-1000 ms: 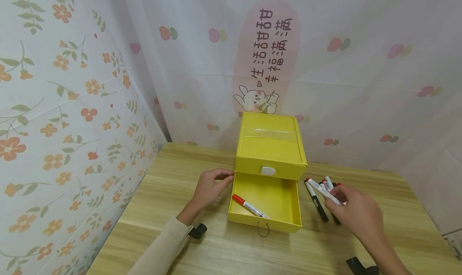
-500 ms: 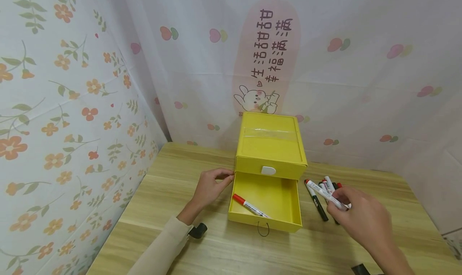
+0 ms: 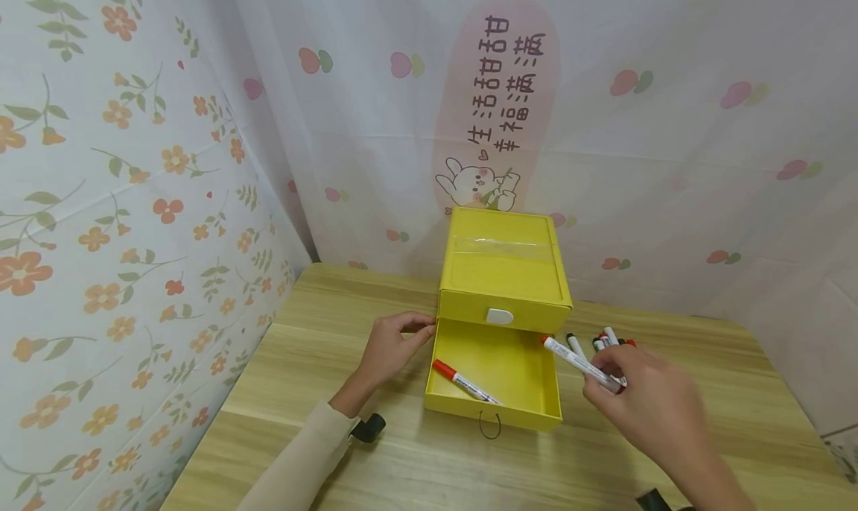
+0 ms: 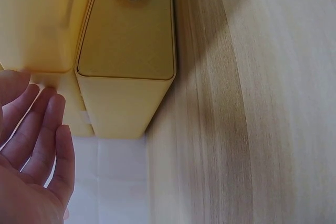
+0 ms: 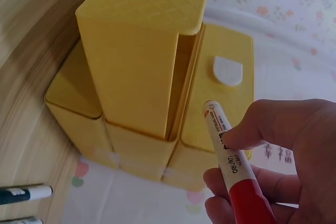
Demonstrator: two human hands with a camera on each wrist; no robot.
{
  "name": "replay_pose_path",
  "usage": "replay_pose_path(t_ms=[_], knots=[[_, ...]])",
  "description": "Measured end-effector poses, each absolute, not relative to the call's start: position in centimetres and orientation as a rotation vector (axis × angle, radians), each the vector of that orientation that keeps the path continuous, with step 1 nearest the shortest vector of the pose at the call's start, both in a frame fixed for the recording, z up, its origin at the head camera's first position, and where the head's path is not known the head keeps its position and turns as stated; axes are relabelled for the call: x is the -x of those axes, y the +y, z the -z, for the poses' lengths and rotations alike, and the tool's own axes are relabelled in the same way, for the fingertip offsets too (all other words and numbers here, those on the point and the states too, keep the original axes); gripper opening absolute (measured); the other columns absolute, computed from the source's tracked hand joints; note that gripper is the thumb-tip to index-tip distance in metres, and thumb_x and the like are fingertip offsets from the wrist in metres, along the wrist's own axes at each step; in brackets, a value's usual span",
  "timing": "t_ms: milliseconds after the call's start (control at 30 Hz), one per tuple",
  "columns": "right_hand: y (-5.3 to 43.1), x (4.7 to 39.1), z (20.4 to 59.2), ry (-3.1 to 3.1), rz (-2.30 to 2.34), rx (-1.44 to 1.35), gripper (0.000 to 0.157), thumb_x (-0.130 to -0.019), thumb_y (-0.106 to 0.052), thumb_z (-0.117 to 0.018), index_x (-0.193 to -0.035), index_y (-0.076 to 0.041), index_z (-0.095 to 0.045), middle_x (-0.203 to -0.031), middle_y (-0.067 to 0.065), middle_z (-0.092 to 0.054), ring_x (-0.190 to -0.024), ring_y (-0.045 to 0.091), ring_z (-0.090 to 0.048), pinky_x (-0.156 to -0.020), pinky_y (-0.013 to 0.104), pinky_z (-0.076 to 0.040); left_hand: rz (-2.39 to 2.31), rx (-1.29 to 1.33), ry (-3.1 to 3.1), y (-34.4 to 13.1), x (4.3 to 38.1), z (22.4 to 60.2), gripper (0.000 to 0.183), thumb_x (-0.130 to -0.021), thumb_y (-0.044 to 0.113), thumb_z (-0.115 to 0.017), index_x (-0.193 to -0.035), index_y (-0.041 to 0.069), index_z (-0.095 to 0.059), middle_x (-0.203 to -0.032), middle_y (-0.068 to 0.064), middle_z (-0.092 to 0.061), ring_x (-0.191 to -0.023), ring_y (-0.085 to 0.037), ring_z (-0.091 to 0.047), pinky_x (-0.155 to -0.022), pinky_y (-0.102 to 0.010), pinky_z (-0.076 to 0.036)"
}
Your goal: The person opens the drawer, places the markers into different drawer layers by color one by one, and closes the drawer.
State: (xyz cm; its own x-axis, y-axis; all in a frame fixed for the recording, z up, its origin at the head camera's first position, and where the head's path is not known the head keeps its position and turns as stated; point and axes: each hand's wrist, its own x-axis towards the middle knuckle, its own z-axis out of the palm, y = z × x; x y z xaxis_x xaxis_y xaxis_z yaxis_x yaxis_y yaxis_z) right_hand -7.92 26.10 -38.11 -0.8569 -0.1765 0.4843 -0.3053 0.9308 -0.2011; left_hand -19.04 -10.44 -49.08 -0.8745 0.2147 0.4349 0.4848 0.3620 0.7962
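A yellow drawer box [image 3: 504, 265] stands at the back of the table, its drawer [image 3: 519, 366] pulled out toward me. Inside the drawer lies a red-capped marker [image 3: 469, 386], slanting along the left side. My left hand [image 3: 392, 353] is beside the drawer's left wall, fingertips right at it; the left wrist view shows these fingers [image 4: 39, 124] mostly straight. Right of the drawer, my right hand [image 3: 646, 395] pinches a white whiteboard marker [image 3: 582, 360] between thumb and fingers. The right wrist view shows that marker's red cap [image 5: 249, 200] lower down, partly behind the fingers.
Several more markers [image 3: 608, 337] lie on the wooden table [image 3: 375, 459] right of the box, partly hidden by my right hand. A patterned curtain [image 3: 375, 161] hangs close behind the box, and a flowered one [image 3: 144, 265] along the left.
My right hand has lifted the white marker off the pile and moved left with it, bringing its tip to the drawer's right edge. The left hand has stayed put.
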Motion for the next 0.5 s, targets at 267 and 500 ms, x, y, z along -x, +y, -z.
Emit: replay_pose_path(t_ms=[267,500], knots=[[23.7,9.1,37.2,-2.7,-0.341,-0.433,0.015,-0.082,-0.02,-0.085,-0.083,-0.025,-0.071,-0.072,-0.018,-0.059,-0.062,0.006,-0.047,-0.047,0.03,-0.04,1.521,0.616,-2.377,-10.5,19.0,49.0,0.014,-0.1,0.01,-0.082,-0.113,0.005,-0.085,-0.105,-0.004,-0.084,-0.095,-0.021,-0.081,-0.088,-0.04,-0.066],[21.7,10.4,36.7,-2.752,-0.344,-0.495,0.014,-0.083,-0.02,-0.083,-0.081,-0.023,-0.07,-0.073,-0.01,-0.055,-0.065,0.012,-0.046,-0.046,0.031,-0.038,1.524,0.615,-2.384,-10.5,19.1,49.2,0.014,-0.101,0.009,-0.082,-0.113,0.005,-0.085,-0.106,-0.004,-0.084,-0.095,-0.021,-0.081,-0.088,-0.039,-0.066]])
